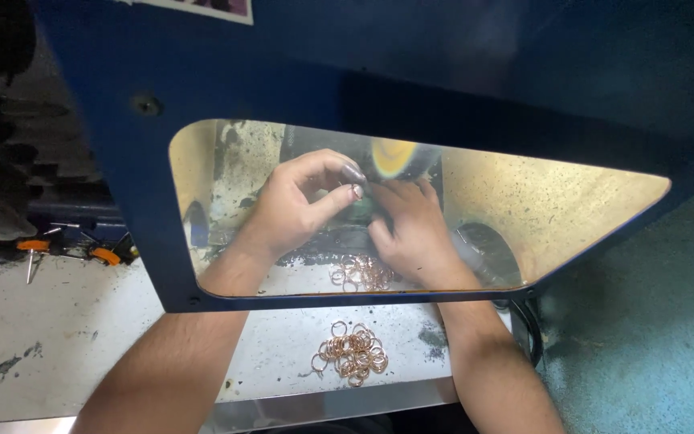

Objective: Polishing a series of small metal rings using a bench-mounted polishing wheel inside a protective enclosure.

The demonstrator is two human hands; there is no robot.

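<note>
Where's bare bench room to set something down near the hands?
Bare bench lies left of the left forearm, below the orange-handled tools. A small patch sits right of the ring pile. Behind the window, both hands, left and right, crowd the polishing wheel.

A dark blue machine hood [459, 64] fills the upper view, with a round bolt head [147, 104] on its left face; a clear, rounded window [556, 209] is cut into it, lit warm yellow from within, its inner wall speckled and grimy; below runs a pale, stained worktop [58, 345] with dark smudges and a bright metal front edge [339, 408]; at the left lie orange-handled tools [34, 246]; to the right the floor [652, 337] looks dull teal and gritty.
</note>
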